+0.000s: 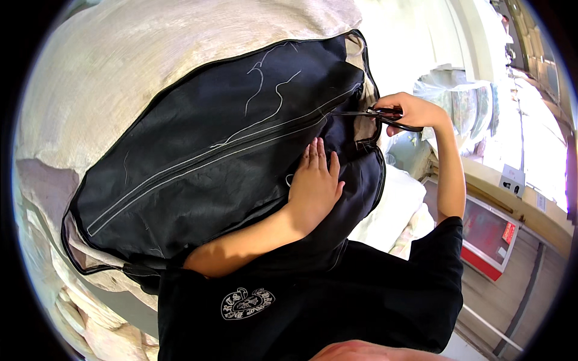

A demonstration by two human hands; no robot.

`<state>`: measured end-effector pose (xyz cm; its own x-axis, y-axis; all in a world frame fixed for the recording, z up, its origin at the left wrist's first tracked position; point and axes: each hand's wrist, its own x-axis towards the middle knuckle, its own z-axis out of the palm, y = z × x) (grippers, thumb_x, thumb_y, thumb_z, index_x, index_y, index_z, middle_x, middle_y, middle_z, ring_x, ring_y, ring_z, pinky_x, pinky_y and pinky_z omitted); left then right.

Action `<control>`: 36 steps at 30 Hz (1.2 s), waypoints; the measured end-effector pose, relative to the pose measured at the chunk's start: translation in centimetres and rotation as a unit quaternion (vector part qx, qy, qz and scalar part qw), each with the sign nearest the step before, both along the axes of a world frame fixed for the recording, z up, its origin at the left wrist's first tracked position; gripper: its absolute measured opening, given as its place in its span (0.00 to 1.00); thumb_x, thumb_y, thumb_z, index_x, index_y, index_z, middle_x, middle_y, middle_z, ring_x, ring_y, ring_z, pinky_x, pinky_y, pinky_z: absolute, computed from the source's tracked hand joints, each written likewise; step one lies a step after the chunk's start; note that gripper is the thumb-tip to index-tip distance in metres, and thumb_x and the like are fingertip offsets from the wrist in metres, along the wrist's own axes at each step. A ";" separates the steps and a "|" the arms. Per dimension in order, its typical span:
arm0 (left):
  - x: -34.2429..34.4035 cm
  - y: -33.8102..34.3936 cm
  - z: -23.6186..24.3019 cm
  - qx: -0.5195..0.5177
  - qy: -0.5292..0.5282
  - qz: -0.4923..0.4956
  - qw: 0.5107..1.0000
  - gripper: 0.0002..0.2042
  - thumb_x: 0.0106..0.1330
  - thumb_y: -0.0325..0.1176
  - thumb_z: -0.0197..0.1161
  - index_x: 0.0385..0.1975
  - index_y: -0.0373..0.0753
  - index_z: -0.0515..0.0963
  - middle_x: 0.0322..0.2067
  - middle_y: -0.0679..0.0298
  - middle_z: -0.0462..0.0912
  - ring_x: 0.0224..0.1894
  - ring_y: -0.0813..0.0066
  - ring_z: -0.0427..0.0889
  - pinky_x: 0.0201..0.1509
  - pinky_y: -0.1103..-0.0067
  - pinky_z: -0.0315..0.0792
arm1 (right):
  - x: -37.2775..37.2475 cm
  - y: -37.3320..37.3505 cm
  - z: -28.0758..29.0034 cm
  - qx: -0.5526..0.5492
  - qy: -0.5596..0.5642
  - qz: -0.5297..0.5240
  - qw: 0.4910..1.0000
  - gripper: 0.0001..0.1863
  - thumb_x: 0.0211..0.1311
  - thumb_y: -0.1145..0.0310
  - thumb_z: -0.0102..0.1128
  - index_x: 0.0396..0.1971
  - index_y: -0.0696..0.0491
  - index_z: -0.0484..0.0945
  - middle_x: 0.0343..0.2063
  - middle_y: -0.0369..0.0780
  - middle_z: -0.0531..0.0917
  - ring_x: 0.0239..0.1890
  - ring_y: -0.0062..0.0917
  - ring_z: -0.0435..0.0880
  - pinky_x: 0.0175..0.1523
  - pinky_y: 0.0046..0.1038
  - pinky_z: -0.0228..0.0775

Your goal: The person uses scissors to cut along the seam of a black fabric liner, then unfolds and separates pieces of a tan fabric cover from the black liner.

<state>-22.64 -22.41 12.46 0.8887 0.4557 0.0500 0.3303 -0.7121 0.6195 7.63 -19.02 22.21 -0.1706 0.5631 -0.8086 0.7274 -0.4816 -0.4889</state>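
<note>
Black fabric (pixel 198 114), sewn with two long pale lines of stitching and edged with dark piping, is spread out before me. My left hand (pixel 314 186) lies flat on it, fingers stretched toward the far right end of the stitching. My right hand (pixel 418 113) grips a pair of scissors (pixel 400 117) by the dark handles. Their blades point left over the fabric, close to where the stitched lines end. Loose white threads (pixel 280 99) lie curled across the cloth. Part of the near fabric is hidden under my left forearm.
Beneath and behind the black piece is a large heap of beige cloth (pixel 108 72). White cloth (pixel 391 207) lies to its right. Clear plastic-wrapped bundles (pixel 460 99) stand at the far right, and a red-and-grey box (pixel 487 234) is on the floor.
</note>
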 end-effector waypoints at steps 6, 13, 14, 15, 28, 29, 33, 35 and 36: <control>0.0 0.1 0.3 0.017 0.024 -0.012 0.999 0.28 0.66 0.46 0.59 0.58 0.29 0.71 0.57 0.33 0.72 0.64 0.43 0.70 0.71 0.61 0.60 | 1.5 -0.2 1.6 0.032 0.031 -0.006 0.999 0.24 0.48 0.64 0.74 0.45 0.56 0.79 0.28 0.31 0.74 0.31 0.19 0.69 0.38 0.23 0.65; 0.2 0.2 0.4 0.027 0.027 -0.014 0.999 0.28 0.66 0.46 0.58 0.58 0.29 0.72 0.57 0.35 0.72 0.64 0.44 0.70 0.71 0.61 0.61 | 0.4 1.6 0.0 0.030 -0.075 0.105 0.991 0.28 0.46 0.64 0.76 0.47 0.58 0.79 0.31 0.39 0.81 0.33 0.27 0.77 0.42 0.28 0.71; 0.2 0.2 0.4 0.029 0.032 -0.015 0.999 0.28 0.66 0.46 0.58 0.58 0.29 0.72 0.57 0.35 0.72 0.64 0.44 0.70 0.71 0.61 0.61 | -0.1 1.9 -0.4 0.050 -0.083 0.127 0.987 0.31 0.42 0.66 0.78 0.49 0.59 0.78 0.34 0.41 0.82 0.36 0.29 0.79 0.44 0.29 0.72; 0.2 0.2 0.4 0.026 0.032 -0.017 0.999 0.28 0.66 0.47 0.58 0.58 0.29 0.72 0.57 0.34 0.72 0.64 0.44 0.70 0.71 0.61 0.61 | -0.5 2.2 -0.6 0.056 -0.075 0.126 0.988 0.31 0.42 0.66 0.78 0.49 0.59 0.78 0.34 0.41 0.82 0.36 0.29 0.79 0.44 0.29 0.72; 0.1 0.3 0.4 0.023 0.028 -0.019 0.999 0.27 0.66 0.46 0.59 0.57 0.30 0.72 0.57 0.33 0.71 0.64 0.43 0.70 0.70 0.61 0.61 | -5.9 4.9 -2.0 0.122 -0.008 0.137 0.983 0.33 0.43 0.54 0.78 0.47 0.58 0.79 0.35 0.42 0.82 0.37 0.32 0.81 0.44 0.29 0.73; 0.1 0.4 0.4 0.019 0.025 -0.016 0.999 0.27 0.66 0.46 0.59 0.57 0.30 0.72 0.57 0.33 0.71 0.64 0.43 0.70 0.70 0.61 0.61 | -5.8 4.8 -2.4 0.132 -0.013 0.126 0.983 0.32 0.43 0.55 0.78 0.47 0.59 0.79 0.34 0.42 0.81 0.37 0.32 0.81 0.44 0.29 0.73; -0.1 1.3 1.4 0.029 0.021 -0.017 0.999 0.26 0.66 0.45 0.59 0.56 0.30 0.73 0.57 0.35 0.72 0.63 0.44 0.71 0.70 0.62 0.62 | -5.0 4.5 -3.2 0.129 0.011 0.119 0.984 0.31 0.44 0.57 0.77 0.47 0.59 0.80 0.34 0.43 0.82 0.37 0.32 0.81 0.44 0.29 0.73; -0.3 1.9 2.4 0.008 0.032 -0.062 0.998 0.24 0.66 0.44 0.59 0.53 0.30 0.73 0.56 0.38 0.74 0.62 0.48 0.73 0.70 0.63 0.63 | -4.5 4.4 -3.4 0.106 -0.007 0.131 0.986 0.30 0.44 0.58 0.77 0.48 0.58 0.80 0.36 0.43 0.83 0.37 0.31 0.81 0.45 0.29 0.73; -0.5 2.0 3.0 -0.005 0.008 -0.064 0.998 0.20 0.65 0.40 0.61 0.50 0.31 0.75 0.53 0.44 0.78 0.59 0.51 0.76 0.67 0.65 0.66 | -4.4 4.4 -3.5 0.104 -0.009 0.109 0.989 0.30 0.41 0.55 0.81 0.44 0.57 0.82 0.27 0.39 0.83 0.29 0.25 0.78 0.38 0.28 0.71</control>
